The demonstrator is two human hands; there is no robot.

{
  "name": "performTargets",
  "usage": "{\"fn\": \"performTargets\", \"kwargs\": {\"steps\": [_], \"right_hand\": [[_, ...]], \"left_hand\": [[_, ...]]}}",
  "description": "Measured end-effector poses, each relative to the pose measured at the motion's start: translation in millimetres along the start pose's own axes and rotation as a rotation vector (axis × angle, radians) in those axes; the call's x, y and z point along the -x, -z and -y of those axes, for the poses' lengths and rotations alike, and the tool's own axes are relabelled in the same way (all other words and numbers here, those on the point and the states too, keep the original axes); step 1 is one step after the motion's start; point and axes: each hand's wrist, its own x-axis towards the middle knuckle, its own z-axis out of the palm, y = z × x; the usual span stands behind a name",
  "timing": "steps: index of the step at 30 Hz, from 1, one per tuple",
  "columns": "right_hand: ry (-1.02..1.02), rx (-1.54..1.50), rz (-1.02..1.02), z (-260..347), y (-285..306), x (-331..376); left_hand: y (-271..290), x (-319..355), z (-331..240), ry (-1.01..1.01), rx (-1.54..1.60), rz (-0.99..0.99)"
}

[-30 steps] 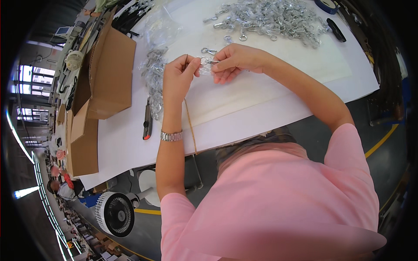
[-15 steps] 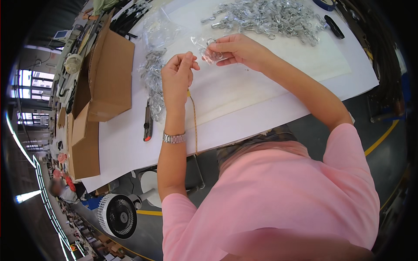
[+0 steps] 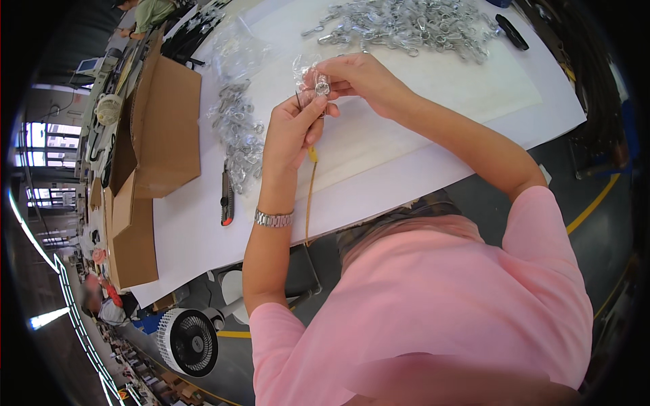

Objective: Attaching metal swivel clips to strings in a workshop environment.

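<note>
Between the fingertips of my right hand (image 3: 362,76) is a small clear plastic bag (image 3: 305,66) with a metal ring piece (image 3: 322,88) in it. My left hand (image 3: 291,128) is closed just below, its thumb and fingertips against the bag's lower part. A thin dark tip sticks up by its fingers, and a yellow end (image 3: 313,154) with a cord (image 3: 311,203) hangs under the palm. These look like parts of one slim tool, mostly hidden by the hand. Past my hands lies a pile of metal ring clasps (image 3: 413,27).
Bagged metal pieces (image 3: 233,128) lie left of my left hand, near a box cutter (image 3: 227,196). An open cardboard box (image 3: 169,125) stands at the table's left. A black object (image 3: 512,32) lies far right. A fan (image 3: 188,342) stands below the table edge; a person (image 3: 150,15) sits far left.
My left hand has moved right and up to meet the bag, and now touches it. My right hand has shifted slightly left with the bag.
</note>
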Motion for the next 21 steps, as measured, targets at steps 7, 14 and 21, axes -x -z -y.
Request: {"fn": "performTargets", "kwargs": {"steps": [7,14,21], "right_hand": [[0.004,0.112,-0.005,-3.6,3.6,-0.6],[0.009,-0.093,-0.187,2.3,-1.0,1.7],[0.047,-0.103,-0.198,1.5,0.9,2.6]], "left_hand": [[3.4,1.0,0.3,-0.061,-0.074,-0.059],[6.0,2.8,-4.7,-0.148,-0.018,-0.269],[9.7,4.3,-4.8,-0.113,0.030,-0.258]]}}
